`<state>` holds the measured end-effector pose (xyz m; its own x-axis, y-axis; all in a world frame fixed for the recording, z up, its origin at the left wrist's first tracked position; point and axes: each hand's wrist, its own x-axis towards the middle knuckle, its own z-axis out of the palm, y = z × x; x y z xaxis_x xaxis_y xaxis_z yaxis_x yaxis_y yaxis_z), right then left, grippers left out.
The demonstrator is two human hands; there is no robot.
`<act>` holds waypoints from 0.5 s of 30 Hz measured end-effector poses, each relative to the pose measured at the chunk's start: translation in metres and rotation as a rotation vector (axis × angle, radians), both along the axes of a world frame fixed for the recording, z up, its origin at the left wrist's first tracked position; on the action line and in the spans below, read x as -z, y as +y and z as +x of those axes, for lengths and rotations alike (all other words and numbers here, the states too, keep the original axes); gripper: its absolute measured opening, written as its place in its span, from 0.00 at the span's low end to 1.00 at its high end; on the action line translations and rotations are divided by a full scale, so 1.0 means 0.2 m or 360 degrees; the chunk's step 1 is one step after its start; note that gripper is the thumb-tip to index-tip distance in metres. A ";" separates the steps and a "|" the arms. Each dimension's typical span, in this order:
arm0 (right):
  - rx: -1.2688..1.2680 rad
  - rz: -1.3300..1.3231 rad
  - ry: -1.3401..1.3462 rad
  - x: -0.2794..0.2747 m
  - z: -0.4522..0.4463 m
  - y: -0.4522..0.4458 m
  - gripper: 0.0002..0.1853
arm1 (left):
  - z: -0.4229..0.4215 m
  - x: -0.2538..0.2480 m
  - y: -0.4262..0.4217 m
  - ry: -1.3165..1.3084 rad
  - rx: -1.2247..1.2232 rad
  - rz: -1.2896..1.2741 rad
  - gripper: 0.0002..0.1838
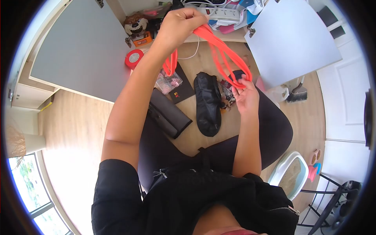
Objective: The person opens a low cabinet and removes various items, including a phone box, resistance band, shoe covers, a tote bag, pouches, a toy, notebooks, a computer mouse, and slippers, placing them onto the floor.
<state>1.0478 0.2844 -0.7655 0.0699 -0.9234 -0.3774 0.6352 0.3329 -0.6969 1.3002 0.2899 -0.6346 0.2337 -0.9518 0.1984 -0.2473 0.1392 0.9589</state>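
Note:
A bright orange-red looped strap (pixel 232 58), soft and doubled over several times, is stretched between my two hands. My left hand (pixel 181 25), raised high in front of the open cabinet, is closed around one part of it, and a short loop hangs below that wrist. Lower and to the right, my right hand (pixel 246 95) pinches the other end of the loops between thumb and fingers. Beneath the strap, a black fabric pouch (pixel 208 103) lies on the floor between my legs. The strap's exact kind is unclear.
Left of the pouch lie a dark folded case (pixel 169 112), a black flat box (pixel 185 86) and a clear box of small pink items (pixel 171 82). A white power strip (pixel 223 14) sits inside the cabinet. Its doors (pixel 80 51) stand open. A litter tray (pixel 301 166) is at right.

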 end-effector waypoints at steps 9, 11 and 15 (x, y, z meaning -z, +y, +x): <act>-0.0922 -0.1127 0.1058 -0.21 0.14 -0.07 0.54 | -0.07 -0.19 0.06 0.0077 0.0045 -0.0056 0.11; -0.0874 -0.1370 0.1128 -0.27 0.29 -0.09 0.53 | -0.12 -0.19 0.05 -0.0002 0.0016 -0.0095 0.11; -0.1135 -0.1610 0.0780 -0.36 0.54 -0.11 0.45 | -0.18 -0.22 0.04 -0.0095 0.0101 -0.0163 0.11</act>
<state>1.1557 0.2627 -0.6941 0.7069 -0.6288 0.3239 0.1535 -0.3106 -0.9381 1.2633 0.2970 -0.5903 0.1585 -0.9384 0.3070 -0.2912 0.2527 0.9227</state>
